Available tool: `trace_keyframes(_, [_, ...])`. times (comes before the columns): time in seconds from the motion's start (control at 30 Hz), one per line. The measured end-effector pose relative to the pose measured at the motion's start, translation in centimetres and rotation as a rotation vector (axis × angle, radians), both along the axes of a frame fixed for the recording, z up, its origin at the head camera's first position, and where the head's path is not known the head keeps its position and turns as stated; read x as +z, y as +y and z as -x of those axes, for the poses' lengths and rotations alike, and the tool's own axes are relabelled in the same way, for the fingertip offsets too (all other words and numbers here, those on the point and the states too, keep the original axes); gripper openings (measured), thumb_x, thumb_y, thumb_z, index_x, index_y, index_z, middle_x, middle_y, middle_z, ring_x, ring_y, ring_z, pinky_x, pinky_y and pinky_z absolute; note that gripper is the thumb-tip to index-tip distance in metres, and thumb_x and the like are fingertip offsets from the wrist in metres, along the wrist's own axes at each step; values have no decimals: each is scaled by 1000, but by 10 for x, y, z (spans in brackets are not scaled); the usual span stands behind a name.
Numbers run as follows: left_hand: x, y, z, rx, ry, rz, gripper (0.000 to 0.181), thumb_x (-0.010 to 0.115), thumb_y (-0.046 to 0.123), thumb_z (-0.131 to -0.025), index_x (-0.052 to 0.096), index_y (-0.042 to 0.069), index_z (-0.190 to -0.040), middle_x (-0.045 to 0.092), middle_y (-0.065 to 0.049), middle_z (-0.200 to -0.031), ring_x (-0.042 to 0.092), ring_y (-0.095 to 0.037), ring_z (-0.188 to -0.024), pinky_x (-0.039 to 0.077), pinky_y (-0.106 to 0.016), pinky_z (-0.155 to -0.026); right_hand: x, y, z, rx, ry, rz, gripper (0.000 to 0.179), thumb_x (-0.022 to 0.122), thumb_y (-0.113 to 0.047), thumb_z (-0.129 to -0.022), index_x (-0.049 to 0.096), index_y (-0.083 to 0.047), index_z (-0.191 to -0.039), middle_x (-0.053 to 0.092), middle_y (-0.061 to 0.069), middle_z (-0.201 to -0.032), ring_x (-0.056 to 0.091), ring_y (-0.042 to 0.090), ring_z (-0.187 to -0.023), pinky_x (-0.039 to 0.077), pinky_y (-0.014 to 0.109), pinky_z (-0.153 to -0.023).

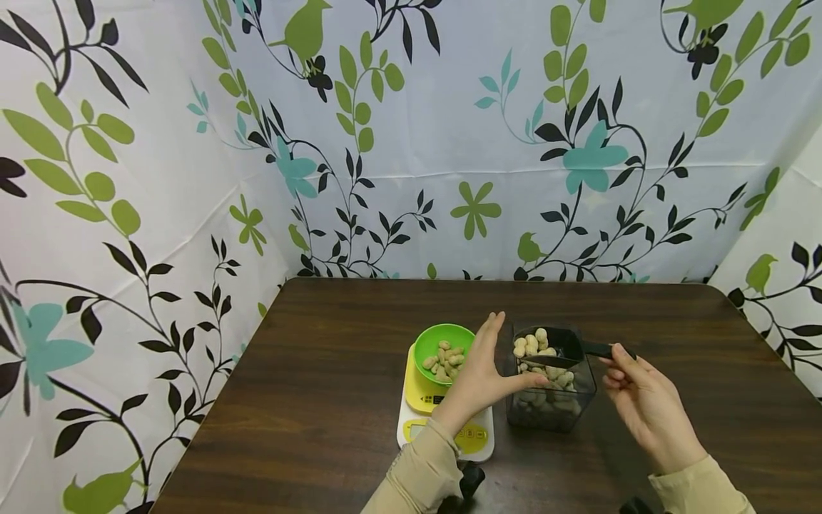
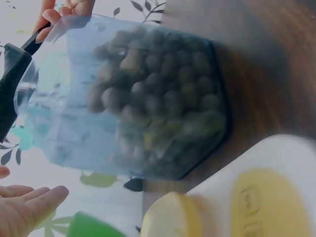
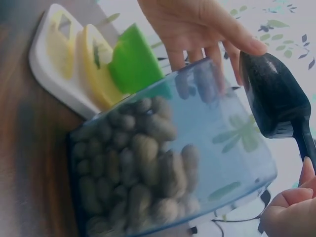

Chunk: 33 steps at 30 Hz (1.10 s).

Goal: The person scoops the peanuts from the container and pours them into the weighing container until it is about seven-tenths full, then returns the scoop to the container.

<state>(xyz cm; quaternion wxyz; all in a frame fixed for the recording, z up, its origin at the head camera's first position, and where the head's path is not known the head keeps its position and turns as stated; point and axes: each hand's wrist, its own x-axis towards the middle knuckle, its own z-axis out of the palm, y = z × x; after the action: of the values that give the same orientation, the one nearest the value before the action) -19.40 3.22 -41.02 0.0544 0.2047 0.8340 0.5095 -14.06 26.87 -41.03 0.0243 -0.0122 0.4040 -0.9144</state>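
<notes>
My right hand pinches the handle of a black scoop that carries several unshelled peanuts. The scoop is over the mouth of a clear square container, which holds many more peanuts. Between bowl and container is my left hand, fingers and thumb spread. Its thumb tip lies close to the scoop's front edge in the right wrist view. A green bowl with peanuts sits on a yellow and white kitchen scale, partly hidden by the left hand and sleeve.
The scale and container stand side by side on a dark wooden table. A leaf-and-bird patterned cloth hangs behind the table and along its sides. The table's far edge lies beyond the bowl.
</notes>
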Motion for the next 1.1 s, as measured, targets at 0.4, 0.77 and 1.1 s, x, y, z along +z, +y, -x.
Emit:
trace_keyframes(0.4, [11,-35,14,95,86,15,101,74,56,-71,9,41,-148,10,7,-157,23,-25,-143,36,-55,-104,26,-24,16,1,43,7,12,43,-12,-98,53,-8,-105,56,2,-91,40,9,-71,35,22,-65])
trace_keyframes(0.77, [-1,-73,18,215,91,-35,104,76,54,-69,12,37,-148,14,2,-156,22,-28,-142,31,-58,-107,36,-57,35,-14,-71,-96,6,53,-16,-94,51,-12,-98,50,-2,-91,40,5,-72,36,18,-65])
trace_keyframes(1.1, [-29,-84,14,269,62,-12,105,75,57,-69,10,35,-149,10,1,-157,16,-29,-144,31,-59,-106,32,-72,46,-62,-138,-249,13,61,-21,-90,53,-12,-95,59,-5,-86,47,2,-68,42,14,-64])
